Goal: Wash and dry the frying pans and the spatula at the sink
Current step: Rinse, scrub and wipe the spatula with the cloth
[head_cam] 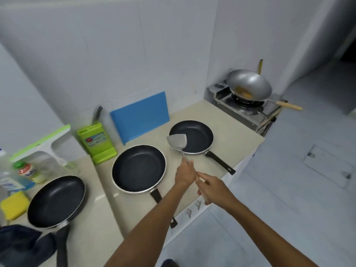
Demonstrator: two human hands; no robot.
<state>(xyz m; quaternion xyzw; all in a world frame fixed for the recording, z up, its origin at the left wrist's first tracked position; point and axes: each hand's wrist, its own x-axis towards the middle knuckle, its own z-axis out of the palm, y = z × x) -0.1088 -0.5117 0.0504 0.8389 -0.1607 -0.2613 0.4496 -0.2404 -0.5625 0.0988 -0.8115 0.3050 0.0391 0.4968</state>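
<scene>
Gripping the spatula (178, 141) with both hands: my left hand (185, 173) is curled tight round the thin metal shank below the blade, and my right hand (212, 186) has its fingers closed on the wooden end of the handle. The blade sits over the near rim of the small frying pan (194, 136), far right on the counter (227, 139); whether it touches the rim I cannot tell.

I read this as the lift that takes the spatula off to be washed. To do it well I'd let one hand carry the weight on the wood (the shank is thin and likely slippery), raise the blade straight up clear of the rim so the pan isn't dragged, then swing left toward the yellow sponge (13, 208); the sink itself is out of view.

Its long axis runs from my hands away from me and slightly left, blade at the far end with its broad face turned up, handle end toward me. The middle frying pan (138, 168) and the left frying pan (55, 201) lie on the counter, handles toward me.
</scene>
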